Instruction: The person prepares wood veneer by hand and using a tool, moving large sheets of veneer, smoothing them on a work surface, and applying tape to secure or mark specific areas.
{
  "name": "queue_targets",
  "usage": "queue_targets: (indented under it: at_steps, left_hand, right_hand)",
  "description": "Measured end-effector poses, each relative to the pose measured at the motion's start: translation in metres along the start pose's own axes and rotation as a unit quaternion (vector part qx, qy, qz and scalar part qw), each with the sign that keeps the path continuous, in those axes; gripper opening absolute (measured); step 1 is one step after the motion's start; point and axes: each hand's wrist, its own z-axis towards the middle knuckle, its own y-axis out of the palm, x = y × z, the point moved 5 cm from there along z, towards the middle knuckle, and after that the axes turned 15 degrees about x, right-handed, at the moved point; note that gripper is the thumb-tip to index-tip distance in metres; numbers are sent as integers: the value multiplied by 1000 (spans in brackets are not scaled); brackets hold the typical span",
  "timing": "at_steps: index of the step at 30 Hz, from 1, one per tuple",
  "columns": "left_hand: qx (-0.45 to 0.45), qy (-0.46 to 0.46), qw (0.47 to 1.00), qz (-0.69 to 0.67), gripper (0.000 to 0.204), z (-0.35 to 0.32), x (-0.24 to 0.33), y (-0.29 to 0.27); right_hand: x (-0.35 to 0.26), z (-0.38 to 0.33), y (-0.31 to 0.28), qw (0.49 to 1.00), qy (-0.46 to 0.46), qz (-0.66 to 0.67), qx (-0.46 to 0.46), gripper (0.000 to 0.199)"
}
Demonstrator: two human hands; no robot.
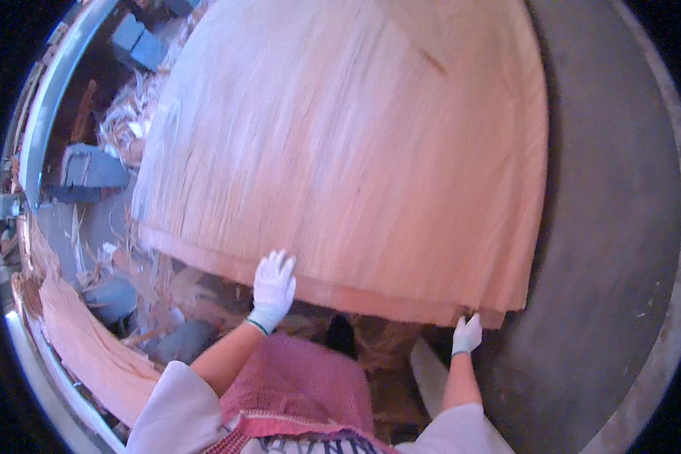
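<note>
A broad stack of thin, pale tan wood veneer sheets (348, 159) spreads out in front of me, its near edges slightly staggered. My left hand (275, 284), in a white knit glove with a green cuff trim, lies over the near edge left of the middle, fingers stretched out flat on the wood. At the near right corner my right hand (467, 334), gloved the same way, has its fingers bent up against the veneer edge and closed on it. The underside of that grip is hidden.
Torn veneer scraps (129, 121) and blue-grey blocks (94, 166) litter the left side, beside a long metal rail (45, 113). A loose veneer strip (91, 340) leans at the lower left. Grey concrete floor (613, 189) runs along the right.
</note>
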Motion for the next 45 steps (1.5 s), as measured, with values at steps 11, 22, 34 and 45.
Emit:
queue_targets:
  at_steps: [11, 22, 34, 45]
  left_hand:
    - [-127, 42, 989, 60, 58, 7, 13, 37]
    - [-220, -3, 973, 71, 51, 14, 10, 41]
    - [10, -60, 986, -158, 19, 9, -19, -42]
    - [-155, -310, 727, -593, 42, 146, -69, -227]
  right_hand:
    - [177, -1, -57, 972, 168, -3, 162, 48]
    - [111, 79, -192, 954, 39, 47, 294, 44]
    - [-120, -97, -149, 946, 7, 286, 154, 46]
    - [-414, -431, -234, 767, -92, 564, -292, 26]
